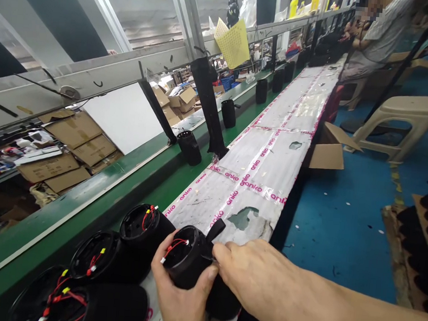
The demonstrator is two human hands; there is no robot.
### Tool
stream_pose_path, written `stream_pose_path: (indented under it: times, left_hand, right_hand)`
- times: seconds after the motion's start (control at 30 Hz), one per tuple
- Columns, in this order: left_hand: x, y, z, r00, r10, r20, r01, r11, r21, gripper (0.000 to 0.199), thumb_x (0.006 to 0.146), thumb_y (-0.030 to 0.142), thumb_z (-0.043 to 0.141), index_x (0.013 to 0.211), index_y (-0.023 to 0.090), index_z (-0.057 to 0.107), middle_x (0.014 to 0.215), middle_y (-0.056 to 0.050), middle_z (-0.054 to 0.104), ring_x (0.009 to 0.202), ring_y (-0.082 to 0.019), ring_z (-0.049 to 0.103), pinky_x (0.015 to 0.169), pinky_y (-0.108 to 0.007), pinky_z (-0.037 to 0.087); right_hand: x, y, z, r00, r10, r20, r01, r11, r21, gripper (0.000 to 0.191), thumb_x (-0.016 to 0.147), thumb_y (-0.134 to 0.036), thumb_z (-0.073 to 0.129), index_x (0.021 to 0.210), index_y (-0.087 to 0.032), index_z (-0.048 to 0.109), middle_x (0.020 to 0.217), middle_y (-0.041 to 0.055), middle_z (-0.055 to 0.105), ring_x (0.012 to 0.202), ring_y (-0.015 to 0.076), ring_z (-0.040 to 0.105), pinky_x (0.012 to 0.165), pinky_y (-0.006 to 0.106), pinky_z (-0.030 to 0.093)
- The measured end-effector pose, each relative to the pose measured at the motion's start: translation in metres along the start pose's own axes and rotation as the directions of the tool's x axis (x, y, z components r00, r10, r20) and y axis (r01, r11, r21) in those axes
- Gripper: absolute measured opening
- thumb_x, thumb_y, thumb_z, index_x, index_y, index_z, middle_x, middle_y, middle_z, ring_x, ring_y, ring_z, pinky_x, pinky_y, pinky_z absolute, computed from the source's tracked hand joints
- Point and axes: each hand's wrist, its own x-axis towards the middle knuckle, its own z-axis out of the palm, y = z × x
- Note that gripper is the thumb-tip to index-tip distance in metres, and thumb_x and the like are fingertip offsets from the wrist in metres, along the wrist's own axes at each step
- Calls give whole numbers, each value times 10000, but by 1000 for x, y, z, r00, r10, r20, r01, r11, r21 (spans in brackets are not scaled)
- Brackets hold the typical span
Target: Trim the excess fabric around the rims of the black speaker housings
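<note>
In the head view, my left hand [184, 296] is wrapped round a black cylindrical speaker housing [191, 265], thumb on the near side and fingers on the far side. Its open end faces up and to the left, showing red and black wires with small white connectors. A black strap loop [216, 230] sticks up from its rim. My right hand [238, 269] is closed against the housing's right side, just below the loop. Whatever its fingertips pinch is hidden.
Several similar black housings [135, 258] with wires stand at left. More black cylinders [228, 113] sit along the green conveyor [131, 174]. The wrapped bench [274, 145] runs away toward a seated person [379, 40]. A cardboard box [325, 154] and plastic stool [402, 116] are at right.
</note>
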Motion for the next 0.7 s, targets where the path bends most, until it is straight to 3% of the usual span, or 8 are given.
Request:
stream_pose_path:
  times: [0.17,0.37,0.47,0.57,0.7]
  left_hand:
    - [4,-4,-2,999,45,-3,-45,997,-58,764,680,432,796,1353,217,505,1326,-110,622,1179,-293,632,1006,-387,515]
    - [11,-17,-10,995,-90,32,94,980,-175,808,677,506,803,1382,248,506,1259,-102,656,1121,-314,656,977,-436,524]
    - [14,-23,-12,995,-100,28,103,971,-216,824,679,495,805,1400,245,496,1259,-107,658,1093,-307,667,941,-421,544]
    - [15,-27,-12,996,-92,14,92,971,-222,812,684,494,801,1396,243,503,1285,-113,650,1098,-310,665,943,-424,543]
    - [14,-28,-11,998,-56,9,56,978,-203,828,661,497,814,1386,241,507,1319,-114,636,1133,-322,653,974,-432,530]
  right_hand:
    - [6,0,21,988,59,-143,-37,988,151,96,1003,-181,483,914,-216,489,802,7,642,587,190,601,491,358,265]
    - [2,0,34,960,158,-231,-56,918,393,91,1040,-219,458,992,-204,535,847,-13,682,663,167,659,595,321,386]
    - [4,-3,32,970,167,-177,-100,936,337,95,1044,-233,467,991,-204,541,873,3,693,694,195,678,583,334,366]
    - [7,-5,26,989,99,-112,-67,965,255,106,1048,-243,454,978,-207,524,863,15,690,676,210,667,549,349,318]
    - [9,-5,19,991,74,-108,-57,986,156,128,1060,-258,404,968,-222,485,822,16,669,623,220,621,530,363,251]
